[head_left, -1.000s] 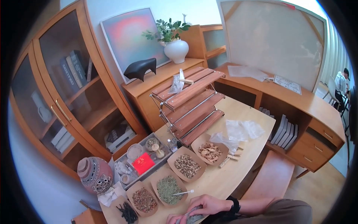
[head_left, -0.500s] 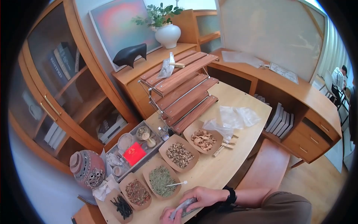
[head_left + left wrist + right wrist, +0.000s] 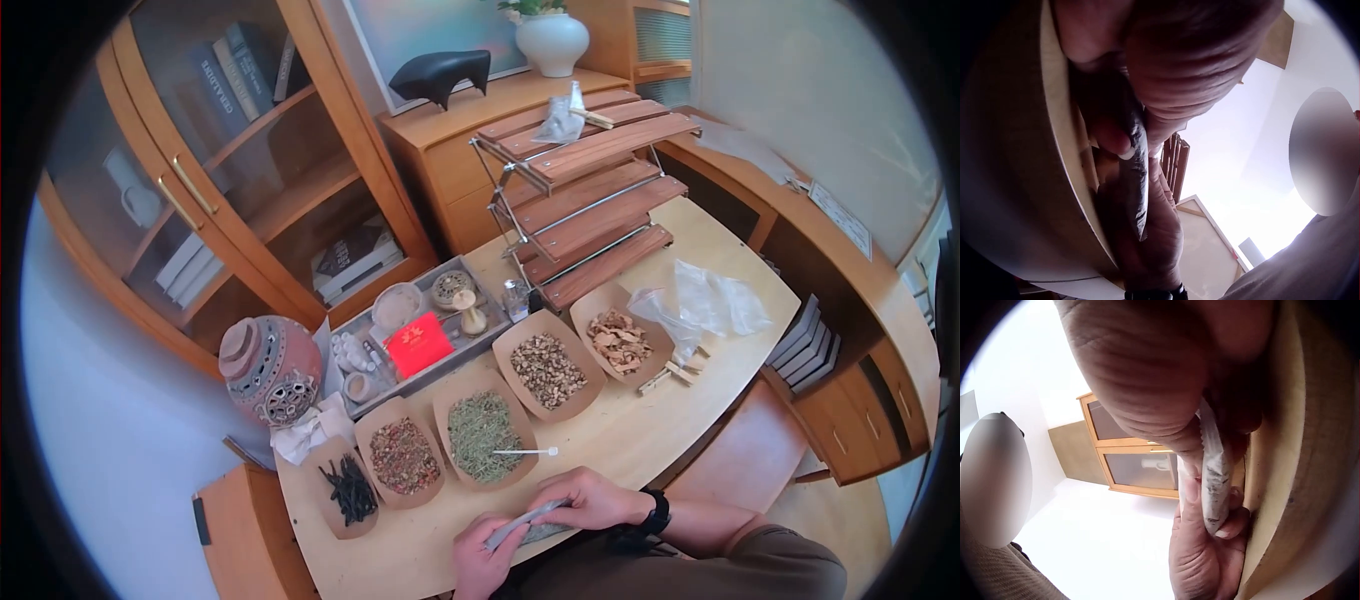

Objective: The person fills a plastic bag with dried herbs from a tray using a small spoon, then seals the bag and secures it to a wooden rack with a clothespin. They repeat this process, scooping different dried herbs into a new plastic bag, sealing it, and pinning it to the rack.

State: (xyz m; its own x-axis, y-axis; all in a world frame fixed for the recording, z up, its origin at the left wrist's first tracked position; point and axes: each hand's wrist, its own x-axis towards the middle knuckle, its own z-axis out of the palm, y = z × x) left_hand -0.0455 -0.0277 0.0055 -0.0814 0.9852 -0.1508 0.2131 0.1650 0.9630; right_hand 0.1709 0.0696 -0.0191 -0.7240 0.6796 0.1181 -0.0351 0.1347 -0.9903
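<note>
A small plastic bag (image 3: 540, 520) with dark bits inside is held at the table's front edge by both hands. The left hand (image 3: 482, 556) pinches its left end between thumb and fingers. On its upper right side, the right hand (image 3: 592, 499) grips it with thumb and curled fingers. In the left wrist view the bag (image 3: 1137, 181) looks flat and wrinkled; the right wrist view shows its serrated edge and the dark contents of the bag (image 3: 1215, 481). Beyond the hands lies a paper tray of green dried herb (image 3: 484, 436) with a white stick (image 3: 530, 452) across its rim.
Paper trays hold black strips (image 3: 350, 492), reddish bits (image 3: 404, 455), brown pieces (image 3: 546, 370) and pale chips (image 3: 620, 343). Behind are a grey tray with a red packet (image 3: 420, 344), a patterned jar (image 3: 272, 370), a wooden tiered rack (image 3: 600, 215) and empty plastic bags (image 3: 722, 300).
The head view has shifted, so the table's contents sit differently in the frame. Both hands still hold the bag, and more of the left hand shows than before.
</note>
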